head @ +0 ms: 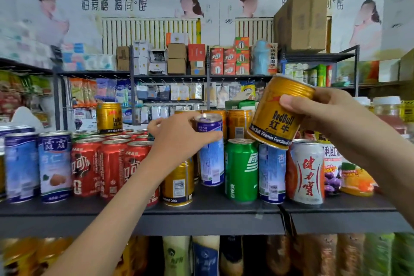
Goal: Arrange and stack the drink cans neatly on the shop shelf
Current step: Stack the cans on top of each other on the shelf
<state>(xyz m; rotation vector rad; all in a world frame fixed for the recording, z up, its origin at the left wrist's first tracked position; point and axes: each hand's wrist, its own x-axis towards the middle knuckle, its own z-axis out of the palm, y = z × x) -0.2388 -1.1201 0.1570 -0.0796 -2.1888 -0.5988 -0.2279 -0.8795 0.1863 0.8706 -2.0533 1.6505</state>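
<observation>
Progress is reading as partial. At the left of the frame, blue-and-white cans (53, 163) and red cans (107, 163) are standing upright in grouped rows. One gold can (109, 117) is standing on top of the red group, so stacking is judged as begun. At centre and right, brands are sitting mixed: a green can (240, 170), a white can (308, 172) and further gold cans are standing side by side. Sorting is judged as outstanding there.

The left hand (179, 139) is curling its fingers and thumb round the upper part of a slim blue can (211, 152) at frame centre. It cannot be told whether this can is resting on the shelf (201, 208) or lifted. The right hand (336, 119) is gripping a Red Bull can (280, 114), which is hanging tilted in the air at right of centre, above the front row.

The shelf is showing as a dark, flat board. Blurred bottles are standing below it. Behind, further racks are carrying packets and small boxes. A cardboard carton (302, 20) is sitting at upper right, and posters (112, 4) are covering the back wall.
</observation>
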